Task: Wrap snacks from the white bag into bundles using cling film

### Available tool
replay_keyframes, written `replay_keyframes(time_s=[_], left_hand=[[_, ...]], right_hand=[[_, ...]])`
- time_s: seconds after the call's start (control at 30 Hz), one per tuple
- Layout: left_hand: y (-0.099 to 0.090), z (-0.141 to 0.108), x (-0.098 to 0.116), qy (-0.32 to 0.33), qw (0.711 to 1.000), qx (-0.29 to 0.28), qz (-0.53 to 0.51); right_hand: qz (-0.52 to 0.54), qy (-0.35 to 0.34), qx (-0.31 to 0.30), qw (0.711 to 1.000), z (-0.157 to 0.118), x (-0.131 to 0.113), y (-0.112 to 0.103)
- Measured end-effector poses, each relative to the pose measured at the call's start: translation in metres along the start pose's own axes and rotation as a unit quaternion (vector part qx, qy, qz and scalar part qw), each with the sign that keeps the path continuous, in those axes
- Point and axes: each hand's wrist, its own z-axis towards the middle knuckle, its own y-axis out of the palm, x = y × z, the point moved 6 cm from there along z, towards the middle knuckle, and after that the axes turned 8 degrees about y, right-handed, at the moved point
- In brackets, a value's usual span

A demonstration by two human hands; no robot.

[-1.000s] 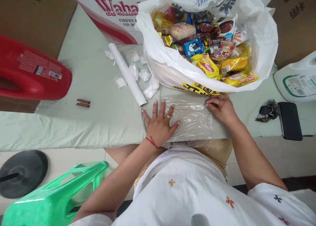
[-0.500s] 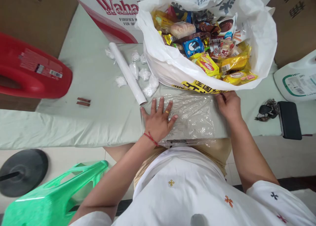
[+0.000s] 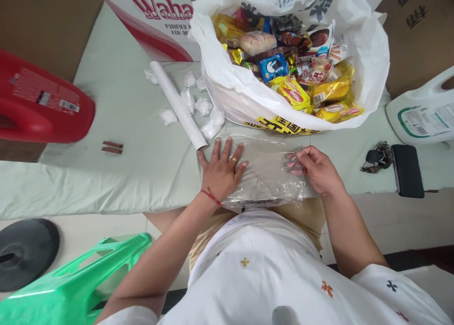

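A clear plastic sheet [image 3: 266, 169] lies at the table's front edge, its lower side hanging a little over. My left hand [image 3: 220, 171] rests flat on its left part, fingers spread. At the sheet's right side, my right hand [image 3: 317, 168] pinches the film between thumb and fingers, with some fingers under it. Just beyond stands a white plastic bag [image 3: 241, 91] full of wrapped snacks [image 3: 291, 93]. A white tube [image 3: 179, 105] lies to the left of the bag, its near end close to my left fingertips, among several small crumpled plastic bundles [image 3: 204, 106].
At the left are a red jug [image 3: 46, 98] and two brown strips [image 3: 112, 147]. To the right are keys [image 3: 376, 157], a black phone [image 3: 407, 171] and a white jug [image 3: 422, 109]. Boxes [image 3: 159, 22] stand behind. A green stool [image 3: 78, 277] is below the table.
My right hand has moved from the bag's lower edge toward me and left, and now holds the right side of the plastic sheet. My left hand stays flat. The view has shifted slightly.
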Motion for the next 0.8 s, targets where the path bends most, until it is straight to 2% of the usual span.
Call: replay_keyframes(time_s=[0.1,0.23,0.3,0.4,0.47,0.53,0.7,0.77,0.8], left_hand=[[-0.001,0.0,0.001,-0.004,1.0,0.001,-0.004],[0.0,0.0,0.0,-0.005,1.0,-0.003,0.003],[0.001,0.0,-0.001,-0.008,1.0,-0.008,0.007],[0.002,0.001,-0.002,-0.013,1.0,-0.014,0.009],[0.003,0.001,-0.002,-0.016,1.0,-0.018,0.008],[0.003,0.002,-0.001,-0.019,1.0,-0.02,0.01],[0.002,0.003,-0.001,-0.029,0.999,-0.025,0.009],[0.001,0.005,-0.001,-0.026,0.999,-0.029,0.003],[0.001,0.006,-0.001,-0.021,0.999,-0.031,-0.001]], right_hand=[[0.022,0.056,-0.007,0.998,-0.001,0.002,0.001],[0.031,0.02,0.025,0.999,0.001,0.004,-0.015],[0.045,0.001,0.062,0.997,0.001,0.008,-0.034],[0.047,-0.022,0.149,0.987,-0.007,0.014,-0.064],[0.02,-0.012,0.178,0.984,-0.015,0.02,-0.071],[-0.025,0.011,0.153,0.988,-0.022,0.025,-0.062],[-0.108,0.063,0.006,0.992,-0.036,0.034,-0.023],[-0.118,0.074,-0.021,0.99,-0.039,0.036,-0.025],[-0.116,0.071,-0.016,0.991,-0.04,0.036,-0.032]])
